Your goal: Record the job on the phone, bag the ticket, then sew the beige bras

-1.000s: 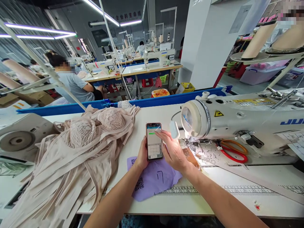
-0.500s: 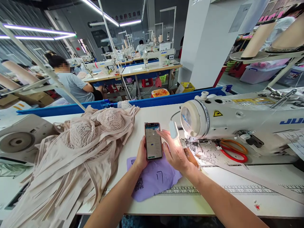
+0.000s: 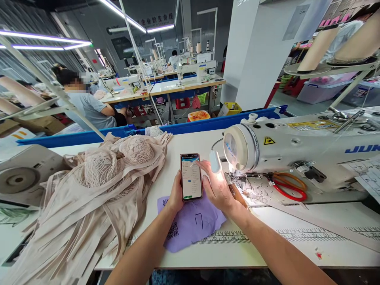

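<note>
A smartphone (image 3: 191, 178) with a lit screen of text stands tilted up toward me, gripped along its left side by my left hand (image 3: 177, 194). My right hand (image 3: 219, 188) is at the phone's right side with its fingers stretched out. One fingertip lies over the upper right of the screen; whether it touches the glass I cannot tell. Beneath both hands a crumpled purple sheet (image 3: 192, 227) marked 17, with printed QR codes, lies on the white sewing table (image 3: 219, 257).
Beige lace bras with long straps (image 3: 103, 186) are heaped on the left. To the right stands a JUKI sewing machine (image 3: 285, 146), its lamp (image 3: 215, 161) lit. Red-handled scissors (image 3: 289, 192) lie under its arm. A ruler strip (image 3: 297, 235) runs along the front. Other people sit farther back.
My view has shifted slightly, so the scene sits a little farther left. The screen looks brighter and sharper. Both hands keep nearly the same position around the phone.
</note>
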The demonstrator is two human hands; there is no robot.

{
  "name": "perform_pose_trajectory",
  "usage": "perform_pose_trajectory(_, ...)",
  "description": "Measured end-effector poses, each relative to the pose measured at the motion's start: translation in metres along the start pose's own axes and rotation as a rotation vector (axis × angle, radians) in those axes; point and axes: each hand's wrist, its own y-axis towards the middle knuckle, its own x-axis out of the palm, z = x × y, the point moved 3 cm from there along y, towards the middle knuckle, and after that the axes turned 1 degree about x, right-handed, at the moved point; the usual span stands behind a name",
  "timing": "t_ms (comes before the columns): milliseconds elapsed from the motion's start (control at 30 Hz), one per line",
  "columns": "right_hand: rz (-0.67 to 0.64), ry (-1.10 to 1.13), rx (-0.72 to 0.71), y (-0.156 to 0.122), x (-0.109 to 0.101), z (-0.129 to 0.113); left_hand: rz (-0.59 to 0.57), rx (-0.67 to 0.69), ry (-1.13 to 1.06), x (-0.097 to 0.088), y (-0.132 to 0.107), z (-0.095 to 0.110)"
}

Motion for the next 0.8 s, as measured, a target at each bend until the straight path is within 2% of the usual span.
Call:
perform_pose_trajectory(167, 0.017, -0.001, -0.018, 0.001, 0.001, 0.001, -0.005, 0.01, -0.003, 0.001, 0.0, 0.0)
perform_pose_trajectory(433, 0.103, 0.005, -0.058, 0.001, -0.006, 0.0, -0.062, -0.121, -0.111, -0.006, 0.001, -0.007)
perform_pose_trajectory(667, 0.076, 0.024, -0.077, 0.0, -0.01, -0.008, -0.07, -0.141, -0.122, 0.0, 0.0, 0.003)
perform_pose_trajectory(800, 0.065, 0.027, -0.068, -0.004, -0.007, -0.004, -0.037, -0.175, -0.141, 0.001, -0.001, 0.007)
